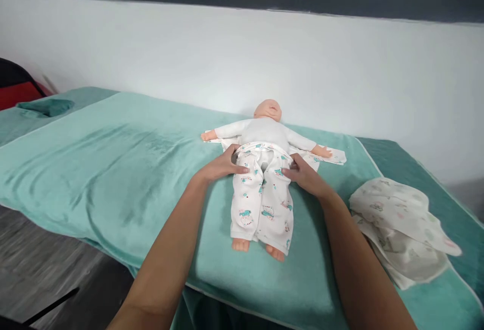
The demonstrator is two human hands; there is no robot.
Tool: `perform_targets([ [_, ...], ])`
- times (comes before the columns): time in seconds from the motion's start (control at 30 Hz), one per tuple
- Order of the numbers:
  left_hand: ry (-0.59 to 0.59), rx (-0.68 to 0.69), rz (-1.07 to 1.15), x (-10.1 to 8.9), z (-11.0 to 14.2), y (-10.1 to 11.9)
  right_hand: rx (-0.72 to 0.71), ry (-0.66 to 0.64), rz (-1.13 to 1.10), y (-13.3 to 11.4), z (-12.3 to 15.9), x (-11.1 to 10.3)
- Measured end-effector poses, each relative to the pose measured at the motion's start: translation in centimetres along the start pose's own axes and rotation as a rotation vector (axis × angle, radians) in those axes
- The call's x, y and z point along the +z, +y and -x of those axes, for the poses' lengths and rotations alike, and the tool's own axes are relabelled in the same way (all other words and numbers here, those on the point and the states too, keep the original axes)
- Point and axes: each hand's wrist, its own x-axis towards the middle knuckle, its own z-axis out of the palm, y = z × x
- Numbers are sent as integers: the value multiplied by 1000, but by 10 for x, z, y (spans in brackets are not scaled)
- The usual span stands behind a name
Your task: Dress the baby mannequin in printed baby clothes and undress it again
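Observation:
A baby doll (265, 130) lies on its back with its arms spread, its white cloth torso showing above the waist. White printed baby pants (245, 204) cover its legs, and both feet stick out of the cuffs. At the waist, my left hand (224, 164) grips the left side of the pants between thumb and fingers. Opposite it, my right hand (302, 172) pinches the right side near the hip. Some fingertips are hidden behind the fabric. A printed baby shirt (336, 156) is spread flat beneath the doll's back and arms.
A teal sheet (113, 168) covers the bed, lightly wrinkled. At the right lies a crumpled printed white cloth (397, 224). A white wall (170, 52) rises behind the doll. The bed's edge drops to a grey floor (38, 254) at lower left.

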Motion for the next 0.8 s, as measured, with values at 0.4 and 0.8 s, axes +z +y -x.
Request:
perform_targets([
  [0.4,318,335,-331,25,-11,-9,75,177,321,-19,29,22],
  [0.8,646,231,-545,47,-16,-12,88,457,161,-22,32,39],
])
